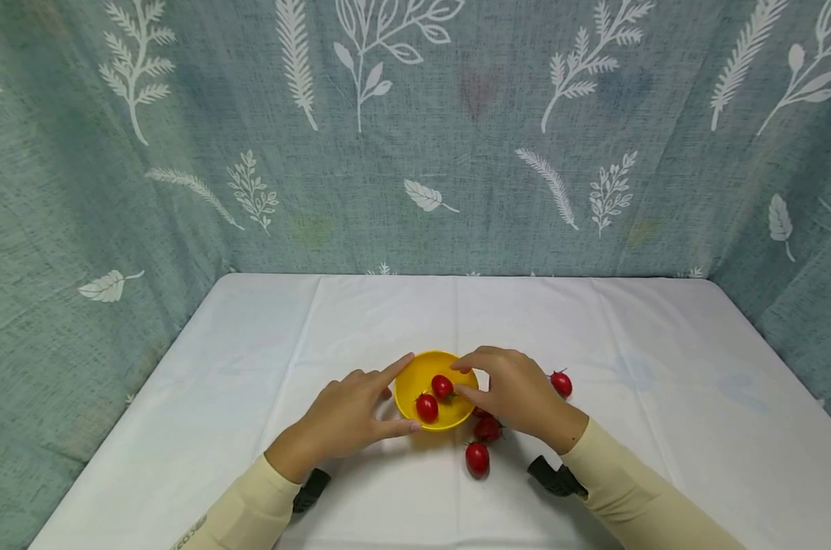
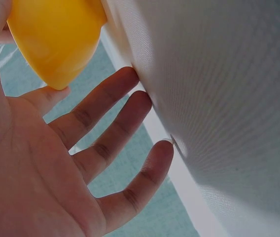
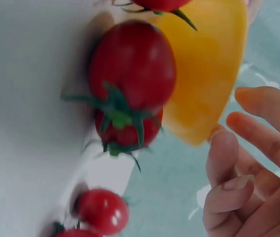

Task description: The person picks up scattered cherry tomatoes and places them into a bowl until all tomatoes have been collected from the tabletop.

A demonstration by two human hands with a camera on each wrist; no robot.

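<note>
A yellow bowl (image 1: 410,376) stands on the table with two red cherry tomatoes (image 1: 426,408) inside. My left hand (image 1: 343,416) holds it from the left, index finger at the far rim and thumb at the near rim. In the left wrist view, the other fingers (image 2: 113,123) spread beneath the bowl (image 2: 58,39), their tips at the white cloth. Over the bowl's right rim reaches my right hand (image 1: 518,389), its thumb and index apart beside the upper tomato in the bowl. The right wrist view shows nothing between the right hand's fingers (image 3: 224,153).
Right of the bowl lie more tomatoes: one (image 1: 487,429) close by, one (image 1: 477,460) nearer me, and one (image 1: 561,383) beyond my right hand. A white cloth (image 1: 360,321) covers the table. Teal leaf-patterned curtains (image 1: 415,153) stand behind and at both sides.
</note>
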